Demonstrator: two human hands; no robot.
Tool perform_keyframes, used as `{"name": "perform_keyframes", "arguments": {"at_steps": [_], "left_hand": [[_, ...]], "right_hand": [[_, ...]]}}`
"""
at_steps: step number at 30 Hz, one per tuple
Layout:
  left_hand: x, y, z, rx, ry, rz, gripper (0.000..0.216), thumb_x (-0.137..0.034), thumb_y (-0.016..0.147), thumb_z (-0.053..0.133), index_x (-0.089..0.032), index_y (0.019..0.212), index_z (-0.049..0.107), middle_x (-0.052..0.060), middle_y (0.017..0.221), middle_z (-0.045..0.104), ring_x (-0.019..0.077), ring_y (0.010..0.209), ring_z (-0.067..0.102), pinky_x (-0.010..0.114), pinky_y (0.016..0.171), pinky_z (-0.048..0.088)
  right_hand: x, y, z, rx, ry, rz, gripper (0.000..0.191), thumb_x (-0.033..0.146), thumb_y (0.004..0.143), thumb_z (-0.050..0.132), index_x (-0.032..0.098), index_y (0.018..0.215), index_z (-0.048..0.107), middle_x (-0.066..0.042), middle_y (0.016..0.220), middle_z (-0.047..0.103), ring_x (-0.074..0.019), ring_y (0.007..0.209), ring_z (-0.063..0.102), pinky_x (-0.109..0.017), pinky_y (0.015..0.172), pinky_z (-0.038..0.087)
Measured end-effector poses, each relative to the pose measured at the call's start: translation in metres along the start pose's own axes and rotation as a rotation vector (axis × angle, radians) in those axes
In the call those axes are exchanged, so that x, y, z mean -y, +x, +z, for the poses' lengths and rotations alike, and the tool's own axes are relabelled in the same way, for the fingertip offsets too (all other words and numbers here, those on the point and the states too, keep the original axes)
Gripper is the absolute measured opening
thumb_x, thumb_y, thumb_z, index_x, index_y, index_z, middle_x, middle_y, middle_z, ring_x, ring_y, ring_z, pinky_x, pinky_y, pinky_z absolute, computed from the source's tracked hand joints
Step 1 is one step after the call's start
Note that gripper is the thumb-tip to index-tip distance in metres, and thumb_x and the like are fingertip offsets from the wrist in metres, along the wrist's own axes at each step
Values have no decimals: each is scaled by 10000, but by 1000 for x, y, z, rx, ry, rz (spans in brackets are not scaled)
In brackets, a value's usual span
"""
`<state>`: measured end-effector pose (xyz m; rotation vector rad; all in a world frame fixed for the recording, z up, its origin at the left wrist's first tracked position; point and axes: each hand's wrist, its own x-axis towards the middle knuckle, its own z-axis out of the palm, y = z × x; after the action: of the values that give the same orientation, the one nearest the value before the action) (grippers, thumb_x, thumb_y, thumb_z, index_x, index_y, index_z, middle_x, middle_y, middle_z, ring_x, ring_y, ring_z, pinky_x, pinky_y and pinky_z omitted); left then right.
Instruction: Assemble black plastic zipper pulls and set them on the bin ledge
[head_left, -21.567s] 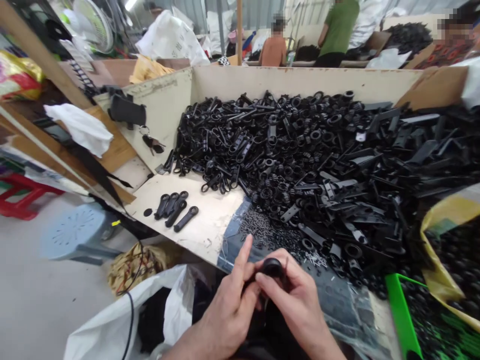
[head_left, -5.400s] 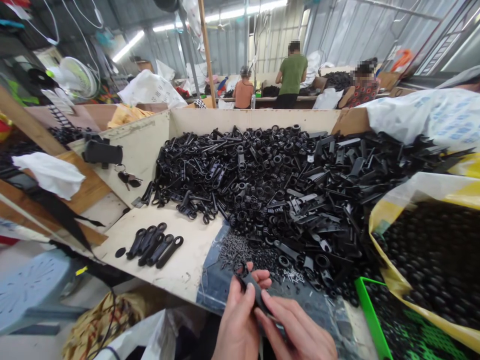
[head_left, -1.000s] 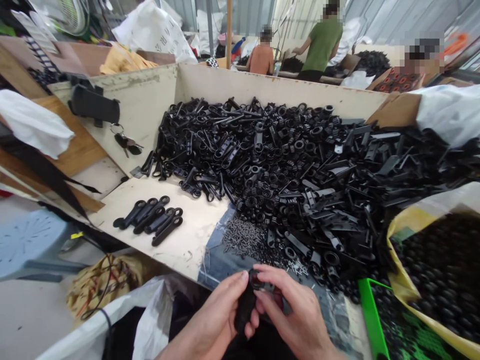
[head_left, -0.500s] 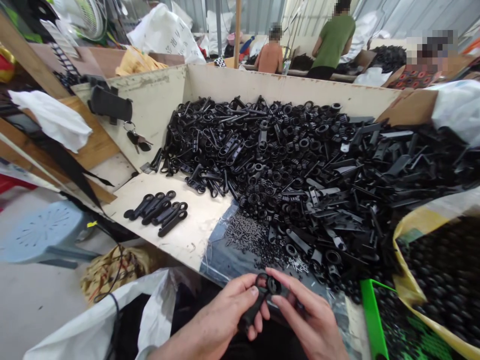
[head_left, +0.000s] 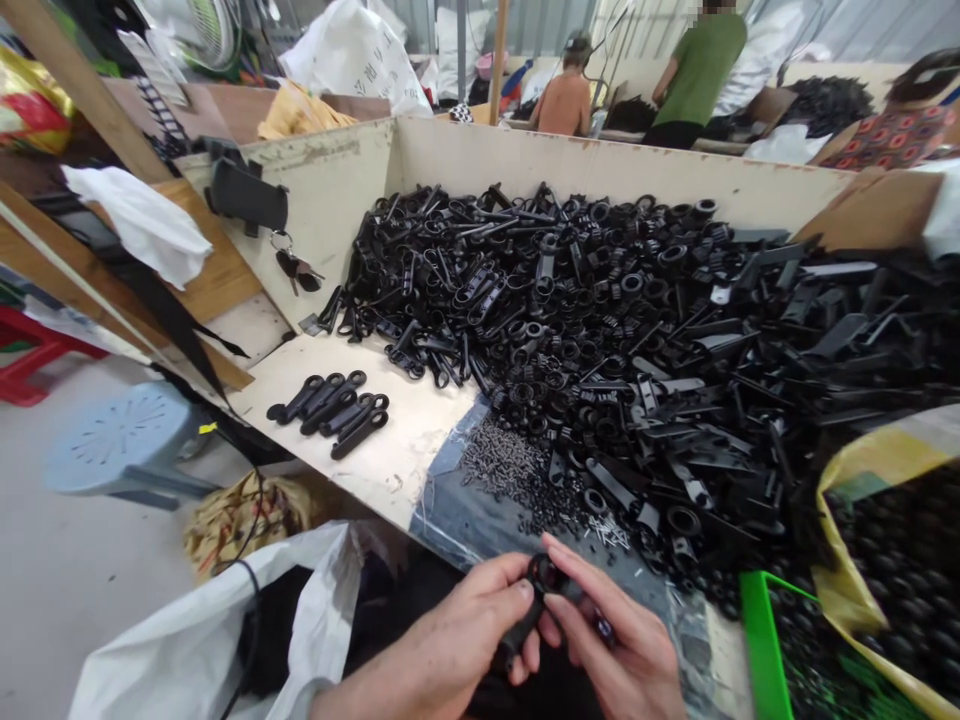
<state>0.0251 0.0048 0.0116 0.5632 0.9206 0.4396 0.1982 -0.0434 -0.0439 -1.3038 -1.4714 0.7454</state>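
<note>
Close to the front edge of the bench, my left hand (head_left: pixel 471 622) grips a black plastic handle with a ring end (head_left: pixel 517 632), thumb along its top. My right hand (head_left: pixel 616 632) meets it from the other side, fingers closed on a dark part at the ring; its shape is mostly hidden by the fingers. Just beyond the hands lie a heap of tiny grey metal pieces (head_left: pixel 501 462) and some short silvery pins (head_left: pixel 609 533). On the pale board at left, several similar ring-ended handles (head_left: pixel 330 405) rest side by side.
A large pile of black plastic parts (head_left: pixel 555 290) fills the walled bench (head_left: pixel 600 165). At right stand a green crate (head_left: pixel 765 640) and a yellow-edged sack (head_left: pixel 832 510) of black round parts. A white sack (head_left: pixel 315 610) hangs lower left, near a blue stool (head_left: pixel 124 435). People work behind.
The whole view has shifted slightly, so the bench contents appear further right. Both hands stay together, with the ring end turned a little and the handle still in my left hand.
</note>
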Motion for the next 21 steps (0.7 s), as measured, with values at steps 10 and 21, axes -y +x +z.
{"name": "perform_keyframes", "arguments": {"at_steps": [10,21], "left_hand": [[5,3,-1,8,130,95,573,-614,843,613,-120,1132,647,-21,670,522,129,626,481,245,573,348],[13,4,-2,-154,710,296,274,-357,961,521,-231,1147,678,41,1074,734,222,983,640,325,898,470]], "right_hand": [[-1,-18,21,-181,67,136,333,325,932,705,378,1260,726,-48,1286,727,-86,412,607,-206,368,550],[-5,-23,24,-234,-257,-211,424,119,962,609,311,1333,681,-35,1268,735,-220,1019,770,-270,871,631]]}}
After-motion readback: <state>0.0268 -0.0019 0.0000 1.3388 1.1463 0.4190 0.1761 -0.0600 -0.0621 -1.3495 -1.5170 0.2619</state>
